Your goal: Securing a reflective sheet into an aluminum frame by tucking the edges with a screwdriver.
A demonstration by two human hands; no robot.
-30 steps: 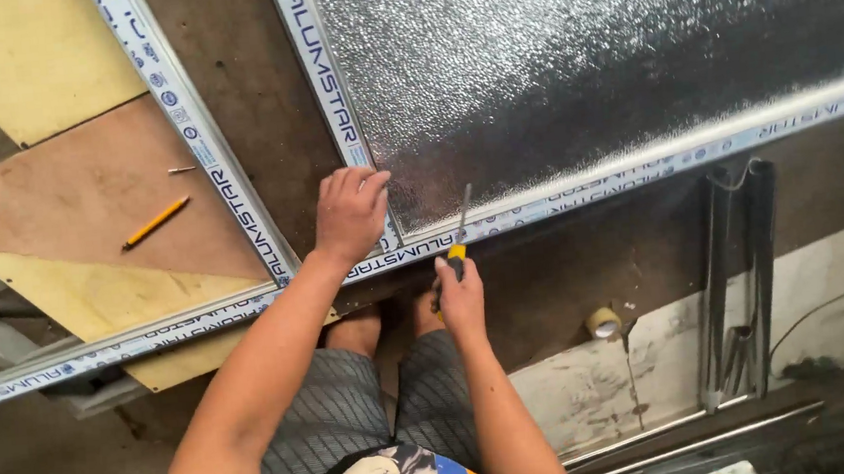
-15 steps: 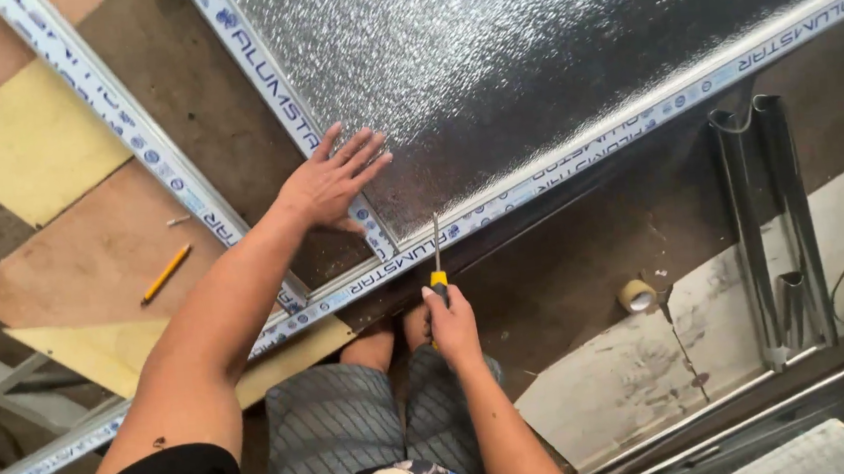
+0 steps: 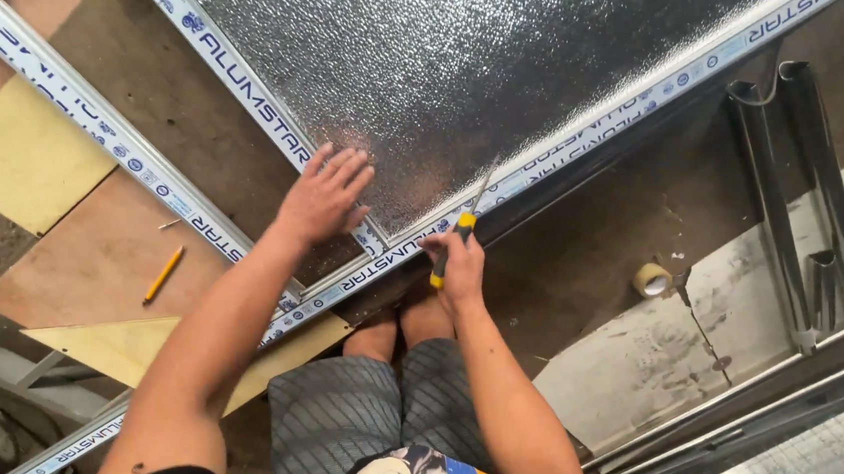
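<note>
A textured glass pane (image 3: 488, 61) lies in an aluminium frame (image 3: 575, 145) wrapped in white and blue printed film. My left hand (image 3: 324, 197) rests flat with fingers spread on the frame's near corner, partly on the glass. My right hand (image 3: 459, 264) grips a screwdriver (image 3: 462, 229) with a yellow and black handle. Its metal shaft points up toward the inner edge of the frame's lower rail.
A yellow pencil (image 3: 162, 274) lies on a brown board (image 3: 94, 273) at left, beside yellow sheets (image 3: 24, 158). A second aluminium profile (image 3: 82, 123) runs diagonally at left. A tape roll (image 3: 653, 279) and metal channels (image 3: 800, 197) sit at right. My knees are below the frame.
The view has shifted and the frame sits more tilted in it. My left hand has flattened and spread its fingers at the corner. My right hand keeps the screwdriver at the lower rail.
</note>
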